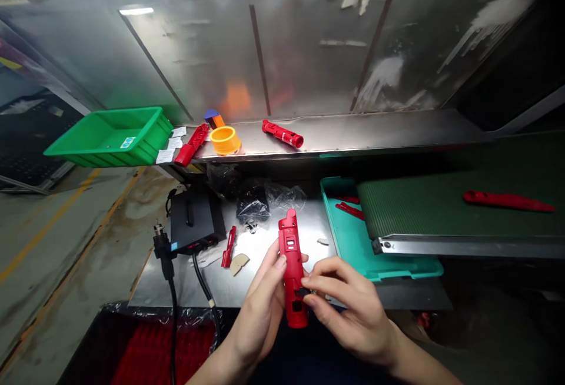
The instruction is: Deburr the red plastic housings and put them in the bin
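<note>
My left hand (265, 296) is wrapped round a red plastic housing (292, 264), which stands nearly upright in view with its narrow tip pointing away from me. A small window with pale marks shows in its upper part, and a dark square opening lies near its lower end. Thumb and index finger of my right hand (348, 302) pinch a small black part (302, 292) right beside that opening, against the housing's right edge. Whether the black part is seated in the housing I cannot tell.
On the metal shelf sit a green bin (110, 138), a yellow ring (225, 140) and red housings (282, 133). Below are a black box (196, 214), clear plastic bags (285, 195) and a teal tray (344, 249). At right runs a green conveyor (424, 214); a black crate (88, 344) holds red parts.
</note>
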Available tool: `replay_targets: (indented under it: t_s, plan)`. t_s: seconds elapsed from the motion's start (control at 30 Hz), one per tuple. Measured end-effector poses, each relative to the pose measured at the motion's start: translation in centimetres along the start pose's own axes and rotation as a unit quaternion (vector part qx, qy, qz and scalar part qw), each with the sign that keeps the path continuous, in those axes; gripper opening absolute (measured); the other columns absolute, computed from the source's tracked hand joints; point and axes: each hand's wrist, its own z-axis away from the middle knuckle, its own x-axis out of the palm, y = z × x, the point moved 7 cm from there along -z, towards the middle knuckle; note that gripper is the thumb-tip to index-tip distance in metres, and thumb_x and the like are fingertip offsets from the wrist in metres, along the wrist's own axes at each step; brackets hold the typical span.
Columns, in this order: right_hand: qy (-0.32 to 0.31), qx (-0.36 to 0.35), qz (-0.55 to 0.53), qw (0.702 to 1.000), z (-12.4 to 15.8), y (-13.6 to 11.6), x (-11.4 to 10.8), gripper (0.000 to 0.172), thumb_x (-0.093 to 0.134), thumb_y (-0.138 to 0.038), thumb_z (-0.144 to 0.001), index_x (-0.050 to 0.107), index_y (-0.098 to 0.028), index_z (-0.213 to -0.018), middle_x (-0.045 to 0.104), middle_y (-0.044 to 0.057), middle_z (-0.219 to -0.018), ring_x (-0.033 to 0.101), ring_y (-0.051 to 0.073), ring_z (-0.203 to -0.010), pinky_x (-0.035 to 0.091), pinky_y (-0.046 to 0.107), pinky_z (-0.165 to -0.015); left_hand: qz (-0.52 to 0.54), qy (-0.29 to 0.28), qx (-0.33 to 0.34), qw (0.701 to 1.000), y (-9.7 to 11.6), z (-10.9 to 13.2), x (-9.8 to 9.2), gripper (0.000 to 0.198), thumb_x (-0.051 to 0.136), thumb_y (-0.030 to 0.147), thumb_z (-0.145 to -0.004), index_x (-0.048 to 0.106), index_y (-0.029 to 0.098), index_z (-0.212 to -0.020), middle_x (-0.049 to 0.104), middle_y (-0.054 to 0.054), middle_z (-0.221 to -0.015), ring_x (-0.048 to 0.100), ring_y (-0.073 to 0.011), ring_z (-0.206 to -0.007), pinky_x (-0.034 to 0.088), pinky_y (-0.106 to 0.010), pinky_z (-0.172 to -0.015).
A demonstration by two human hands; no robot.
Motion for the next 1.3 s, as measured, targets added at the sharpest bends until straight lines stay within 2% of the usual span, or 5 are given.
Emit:
replay_targets:
  t_s: [0.17, 0.47, 0.63, 0.87, 1.3]
  plan:
    - [-0.027, -0.037, 0.054, 0.997, 0.2, -0.7, 1.0, 0.032, 0.061, -0.005, -0.099, 0.069, -0.016, -0.128, 0.063, 0.011, -0.105, 0.067, 0.02, -0.087, 0.06, 0.03, -0.072, -0.009, -0.002, 0.004, 1.0, 0.1, 0.0, -0.2, 0.058, 0.076, 0.044, -0.094, 0.063, 0.026, -0.148, 0.072, -0.006, -0.137, 0.057, -0.0301, -0.137, 0.042, -0.042, -0.12]
    - [-0.056, -0.018, 0.072, 0.996, 0.4, -0.5, 2.2, 0.036, 0.06, -0.004, -0.1, 0.066, -0.018, -0.133, 0.063, 0.011, -0.108, 0.067, 0.02, -0.092, 0.06, 0.03, -0.075, -0.029, -0.008, -0.008, 1.0, 0.2, 0.3, -1.0, 0.07, 0.071, 0.048, -0.095, 0.05, 0.025, -0.158, 0.072, -0.009, -0.134, 0.061, -0.0329, -0.131, 0.045, -0.047, -0.116]
    - [-0.062, 0.028, 0.048, 0.997, -0.1, 0.0, 2.5, 0.034, 0.063, -0.008, -0.1, 0.067, -0.021, -0.131, 0.064, 0.009, -0.108, 0.068, 0.02, -0.089, 0.061, 0.031, -0.075, -0.041, -0.024, -0.003, 0.999, 0.4, 0.3, -1.7, 0.07, 0.068, 0.034, -0.093, 0.045, 0.025, -0.159, 0.071, -0.008, -0.132, 0.063, -0.0308, -0.125, 0.048, -0.045, -0.111]
    - [0.08, 0.047, 0.088, 0.992, -0.1, -0.3, 1.4, 0.028, 0.063, -0.004, -0.097, 0.068, -0.02, -0.119, 0.067, 0.007, -0.107, 0.069, 0.018, -0.092, 0.06, 0.029, -0.082, -0.034, 0.005, 0.068, 0.997, 1.2, -0.1, -2.9, 0.084, 0.074, 0.019, -0.076, 0.046, 0.027, -0.155, 0.068, -0.008, -0.131, 0.062, -0.0266, -0.119, 0.054, -0.036, -0.099]
    - [0.108, -0.012, 0.172, 0.979, -0.8, -1.8, 5.1, 0.036, 0.062, 0.003, -0.09, 0.069, -0.017, -0.12, 0.069, 0.013, -0.106, 0.066, 0.026, -0.097, 0.059, 0.044, -0.086, -0.054, -0.046, 0.077, 0.995, 1.4, -0.7, -4.0, 0.095, 0.072, 0.022, -0.083, 0.021, 0.031, -0.163, 0.061, -0.01, -0.15, 0.057, -0.0308, -0.138, 0.049, -0.043, -0.112]
